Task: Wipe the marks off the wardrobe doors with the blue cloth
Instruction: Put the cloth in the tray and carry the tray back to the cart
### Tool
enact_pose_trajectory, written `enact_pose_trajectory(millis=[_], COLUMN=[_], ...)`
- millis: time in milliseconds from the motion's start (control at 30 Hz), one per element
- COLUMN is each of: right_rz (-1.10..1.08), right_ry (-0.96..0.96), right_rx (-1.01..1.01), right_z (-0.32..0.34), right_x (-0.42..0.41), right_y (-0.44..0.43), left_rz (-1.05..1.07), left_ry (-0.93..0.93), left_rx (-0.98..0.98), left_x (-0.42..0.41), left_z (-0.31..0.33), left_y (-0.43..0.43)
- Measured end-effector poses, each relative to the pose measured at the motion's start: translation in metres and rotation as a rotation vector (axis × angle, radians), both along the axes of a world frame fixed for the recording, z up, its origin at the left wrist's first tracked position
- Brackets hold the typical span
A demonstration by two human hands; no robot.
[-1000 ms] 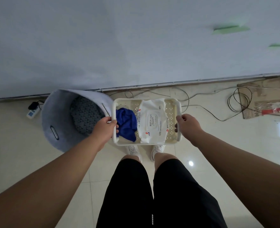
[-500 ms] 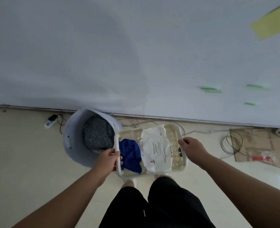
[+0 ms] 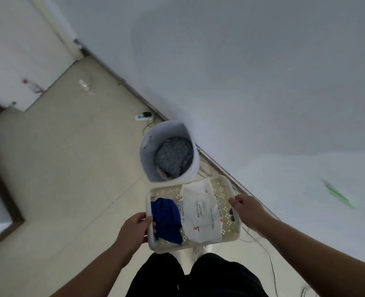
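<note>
Standing on a pale tiled floor (image 3: 70,168), I carry a cream basket (image 3: 166,192) in 2 hands. My left hand (image 3: 137,229) curls its fingers round the left rim, and my right hand (image 3: 247,211) wraps the right handle. Neither hand is free for anything else.

The blue cloth (image 3: 166,221) lies crumpled in the basket's left end, just beside my left fingertips and against a white wipes pack (image 3: 201,211) that fills the middle. No hand is on the cloth.

The doors (image 3: 263,93), as I take the broad white face on my right to be, rise from the floor line beside me. 1 green mark (image 3: 338,195) shows on them, low and to the right, too blurred to say what it is. Other marks may lie outside the view.

A grey hamper (image 3: 149,146) with patterned fabric inside stands on the floor just beyond the basket, close to the foot of the doors.

By my reading the job has barely begun: the supplies are at the doors, but no wiping has been done. Left to do: set the basket down or free 1 hand, pick the cloth out, reach the green mark and rub it away, then check the rest of the doors.
</note>
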State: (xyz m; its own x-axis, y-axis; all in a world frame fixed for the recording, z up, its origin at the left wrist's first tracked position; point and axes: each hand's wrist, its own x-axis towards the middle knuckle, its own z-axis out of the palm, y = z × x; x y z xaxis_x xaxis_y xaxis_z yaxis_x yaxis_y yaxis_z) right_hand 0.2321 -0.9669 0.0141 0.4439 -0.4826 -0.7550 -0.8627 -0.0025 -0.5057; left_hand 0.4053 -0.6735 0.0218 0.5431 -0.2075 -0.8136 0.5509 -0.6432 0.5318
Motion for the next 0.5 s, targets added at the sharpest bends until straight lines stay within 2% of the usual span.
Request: enact_pose_trajectory(millis=[200,500], right_rz=[0.292,0.684], right_ry=[-0.017,-0.005], right_rx=[0.014,-0.044], right_z=[0.002,0.004], right_x=[0.057,0.115], right_y=[0.052,0.201], left_rz=[0.330,0.748], left_ry=[-0.016,-0.032], left_rx=[-0.024,-0.047], left_x=[-0.043,-0.125], left_z=[-0.001,-0.013], left_y=[0.094,0.245])
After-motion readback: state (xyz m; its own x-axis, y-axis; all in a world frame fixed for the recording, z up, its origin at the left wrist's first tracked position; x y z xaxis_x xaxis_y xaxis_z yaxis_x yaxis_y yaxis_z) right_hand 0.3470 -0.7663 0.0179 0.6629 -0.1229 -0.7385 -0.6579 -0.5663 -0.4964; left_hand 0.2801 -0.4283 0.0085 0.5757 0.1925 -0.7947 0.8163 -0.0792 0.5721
